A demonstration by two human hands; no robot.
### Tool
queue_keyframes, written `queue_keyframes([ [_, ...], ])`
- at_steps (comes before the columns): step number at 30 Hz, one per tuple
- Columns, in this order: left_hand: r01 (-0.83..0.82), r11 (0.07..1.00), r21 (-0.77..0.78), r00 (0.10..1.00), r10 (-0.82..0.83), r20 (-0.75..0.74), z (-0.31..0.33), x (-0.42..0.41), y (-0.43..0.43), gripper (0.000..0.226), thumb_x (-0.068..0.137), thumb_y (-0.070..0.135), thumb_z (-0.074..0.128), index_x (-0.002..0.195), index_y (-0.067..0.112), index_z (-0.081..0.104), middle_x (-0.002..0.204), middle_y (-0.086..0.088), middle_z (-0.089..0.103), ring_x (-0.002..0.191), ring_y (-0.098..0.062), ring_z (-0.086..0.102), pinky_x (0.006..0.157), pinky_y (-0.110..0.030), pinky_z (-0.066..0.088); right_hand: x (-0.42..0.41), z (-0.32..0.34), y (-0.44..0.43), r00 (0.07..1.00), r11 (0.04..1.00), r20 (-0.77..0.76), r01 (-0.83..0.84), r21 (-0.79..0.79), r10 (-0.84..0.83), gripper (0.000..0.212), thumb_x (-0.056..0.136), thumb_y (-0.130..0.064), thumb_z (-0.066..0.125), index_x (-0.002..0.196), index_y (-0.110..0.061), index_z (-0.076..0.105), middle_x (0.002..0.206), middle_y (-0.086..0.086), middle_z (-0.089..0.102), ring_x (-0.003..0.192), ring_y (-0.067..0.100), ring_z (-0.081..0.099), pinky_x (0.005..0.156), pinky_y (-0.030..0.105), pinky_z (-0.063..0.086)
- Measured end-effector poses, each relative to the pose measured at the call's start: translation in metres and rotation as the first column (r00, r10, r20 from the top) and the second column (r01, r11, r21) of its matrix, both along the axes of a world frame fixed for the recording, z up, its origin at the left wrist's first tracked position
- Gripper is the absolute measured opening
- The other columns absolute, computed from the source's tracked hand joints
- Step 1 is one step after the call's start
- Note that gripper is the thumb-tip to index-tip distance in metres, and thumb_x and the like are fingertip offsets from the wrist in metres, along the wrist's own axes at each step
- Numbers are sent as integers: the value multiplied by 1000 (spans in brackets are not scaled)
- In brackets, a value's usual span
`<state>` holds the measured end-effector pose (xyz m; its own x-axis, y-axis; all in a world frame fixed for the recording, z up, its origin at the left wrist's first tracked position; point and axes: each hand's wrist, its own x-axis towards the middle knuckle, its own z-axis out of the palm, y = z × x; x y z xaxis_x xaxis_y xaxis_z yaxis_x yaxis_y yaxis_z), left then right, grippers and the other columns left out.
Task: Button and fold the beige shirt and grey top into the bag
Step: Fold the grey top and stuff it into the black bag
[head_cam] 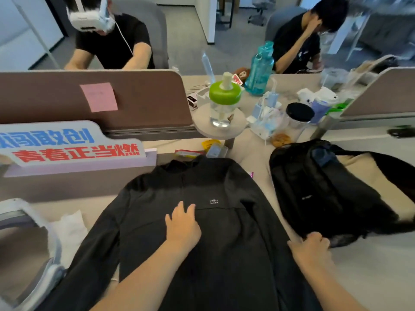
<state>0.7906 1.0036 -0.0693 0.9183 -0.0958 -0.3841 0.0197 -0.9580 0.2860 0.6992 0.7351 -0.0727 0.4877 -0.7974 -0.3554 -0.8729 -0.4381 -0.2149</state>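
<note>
The left hand (183, 223) lies flat, fingers straight and slightly spread, on the chest of the grey top (224, 254), most likely pinning the cloth so it does not slide while the other side is worked. The right hand (311, 246) sits well apart from it at the top's right sleeve edge with its fingers curled under. That spot touches the near corner of the bag (314, 187), so I cannot tell whether the fingers hold sleeve or bag cloth. A sleeve fold inward looks like the step in hand. The top is spread front up, collar away from the person, both sleeves angled out, filling the near middle of the surface (370, 277). The black bag lies just beside it on the right. A beige patch (363, 173) shows among the bag's black cloth, possibly the shirt already packed. A crumpled white tissue (69, 232) lies left of the top. Behind it stand a sign (67, 144) with red and blue characters and a brown partition (146, 102) bearing a pink note (98, 97). A green-lidded bottle (224, 102), a teal bottle (259, 68) and a black-lidded jar (298, 115) crowd the far side. Two people sit beyond in an open office, one wearing a white headset (88, 19).
</note>
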Motion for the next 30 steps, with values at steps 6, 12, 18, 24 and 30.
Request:
queue_keyframes([
  [6, 222, 956, -191, 974, -209, 86, -15, -39, -65, 47, 97, 25, 43, 143, 23, 34, 152, -7, 27, 135, -24, 34, 105, -36, 38, -30, -7, -21, 988, 993, -100, -110, 43, 114, 56, 91, -44, 36, 126, -3, 52, 126, 20, 55, 115, 36, 54, 96, 41, 44],
  [12, 408, 903, 131, 875, -347, -337, -35, -53, -95, 86, 92, 62, 36, 145, 32, -25, 152, -14, -34, 143, -35, -22, 116, -56, 1, -63, -26, -39, 976, 889, -115, -117, 442, 186, 34, 83, -35, 66, 99, -5, 61, 104, 14, 65, 102, 29, 61, 80, 31, 46],
  [18, 326, 929, 177, 882, -231, -410, -7, -38, -118, 74, 95, 45, 43, 152, 24, 1, 158, -17, -4, 143, -40, 14, 113, -51, 22, -48, 45, -76, 945, 807, -58, -240, 540, 321, 31, 95, -18, 47, 65, -11, 48, 63, 5, 50, 56, 16, 50, 51, 24, 38],
  [24, 252, 962, -102, 945, -267, -189, 30, -31, -143, 40, 94, 30, 43, 130, 14, 51, 130, -10, 49, 118, -28, 50, 100, -35, 42, 9, 131, -122, 835, 856, -222, -450, 255, 504, 32, 98, -13, 37, 108, 6, 61, 117, 23, 62, 112, 34, 57, 80, 33, 43],
  [30, 71, 813, -579, 982, -159, -102, 69, -18, -184, 32, 95, 27, 52, 125, 19, 56, 124, -2, 61, 108, -17, 58, 90, -24, 43, 66, 218, -153, 904, 908, -106, -405, 103, 415, 25, 95, -14, 43, 72, -4, 47, 70, 15, 49, 58, 27, 51, 46, 25, 38],
])
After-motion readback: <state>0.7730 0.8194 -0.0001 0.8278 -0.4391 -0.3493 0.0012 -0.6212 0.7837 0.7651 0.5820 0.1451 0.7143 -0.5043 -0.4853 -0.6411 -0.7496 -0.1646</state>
